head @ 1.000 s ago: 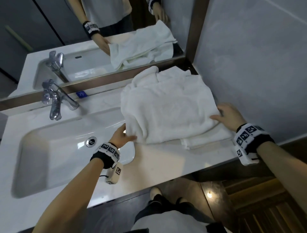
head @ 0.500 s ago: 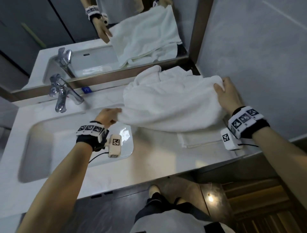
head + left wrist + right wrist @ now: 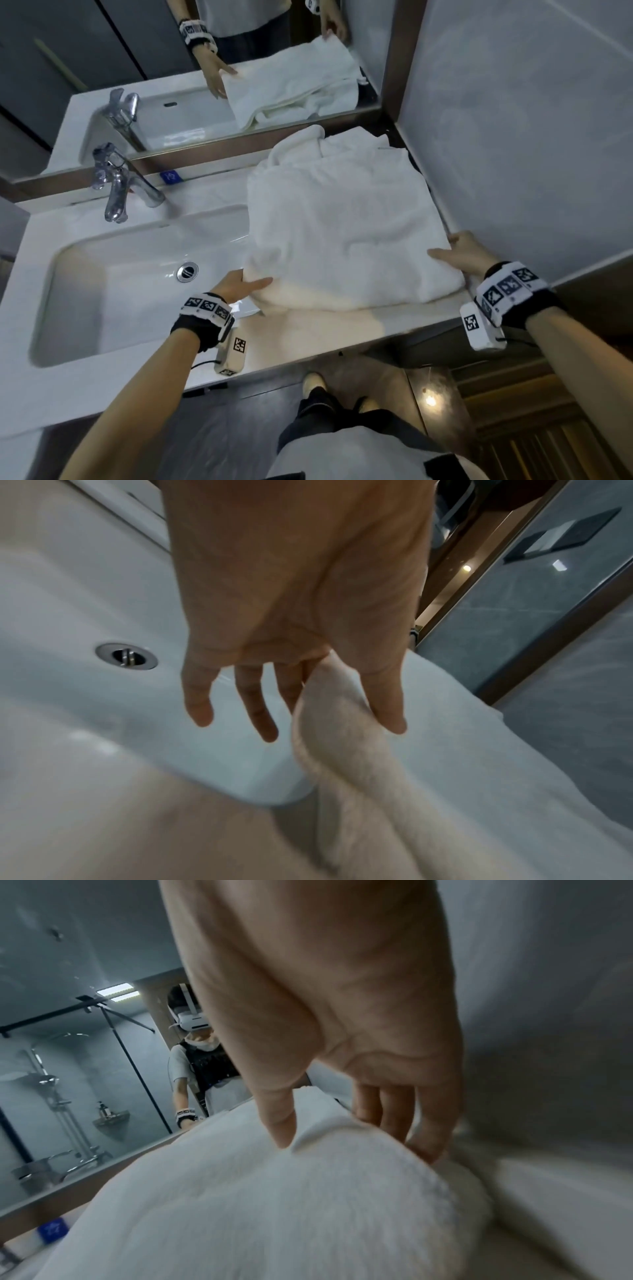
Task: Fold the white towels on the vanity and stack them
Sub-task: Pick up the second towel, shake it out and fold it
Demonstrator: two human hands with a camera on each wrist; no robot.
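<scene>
Standing at a white vanity (image 3: 308, 339), the person leans over a big white towel (image 3: 342, 233) spread on the counter to the right of the sink (image 3: 137, 274), its far end bunched against the mirror (image 3: 239, 68) and its right edge close to the grey tiled wall (image 3: 513, 137). Its left edge hangs a little over the basin's rim. The left hand (image 3: 236, 286) pinches the towel's near left corner between thumb and forefinger, the other fingers (image 3: 253, 704) spread loose above the basin. The right hand (image 3: 462, 253) grips the near right corner, thumb on top and fingers tucked under the fold. A chrome tap (image 3: 116, 185) stands behind the sink, a round drain (image 3: 187, 271) in its floor. Glass reflects the towel, both hands and a shower fitting. Below the counter shows dark flooring and a wooden slatted panel (image 3: 548, 428) at the near right.
</scene>
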